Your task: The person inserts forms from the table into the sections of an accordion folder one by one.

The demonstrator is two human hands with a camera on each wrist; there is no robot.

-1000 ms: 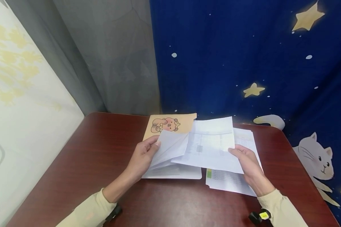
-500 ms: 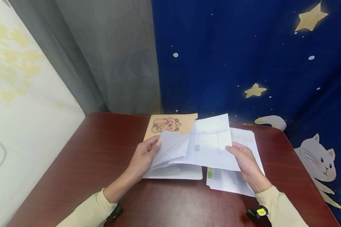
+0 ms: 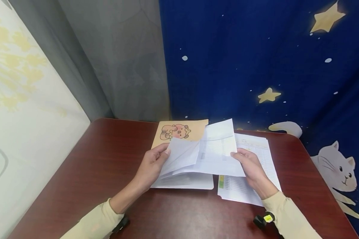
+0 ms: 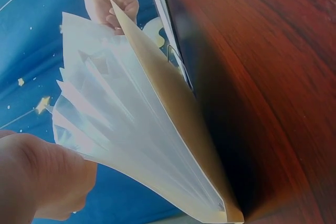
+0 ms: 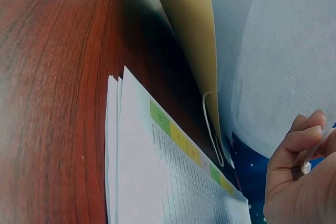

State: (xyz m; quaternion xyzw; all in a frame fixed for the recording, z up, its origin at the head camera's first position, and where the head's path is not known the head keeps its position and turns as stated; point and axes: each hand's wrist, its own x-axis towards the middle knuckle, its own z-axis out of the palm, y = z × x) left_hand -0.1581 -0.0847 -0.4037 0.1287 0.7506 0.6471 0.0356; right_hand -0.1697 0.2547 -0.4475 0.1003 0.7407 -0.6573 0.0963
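Observation:
A tan folder (image 3: 164, 129) with a cartoon bear on its cover lies at the table's middle, its clear sleeves (image 4: 105, 98) fanned apart in the left wrist view. My left hand (image 3: 152, 162) pinches the lifted cover and sleeves at their left edge. Between thumb and fingers, my right hand (image 3: 252, 166) pinches the right edge of a printed sheet of paper (image 3: 216, 159). The sheet's left part is hidden behind the raised sleeves. A pile of printed sheets (image 5: 142, 161) with green and yellow cells lies under and beside my right hand.
A loop of elastic band (image 5: 210, 129) hangs at the folder's edge. The brown table (image 3: 107, 159) ends at a grey curtain (image 3: 131, 66) and a blue starry curtain (image 3: 227, 66), with a white patterned cloth (image 3: 24, 99) at the left.
My right hand has moved left with the sheet, so more of it sits behind the raised sleeves and more of the pile shows. My left hand has stayed in place.

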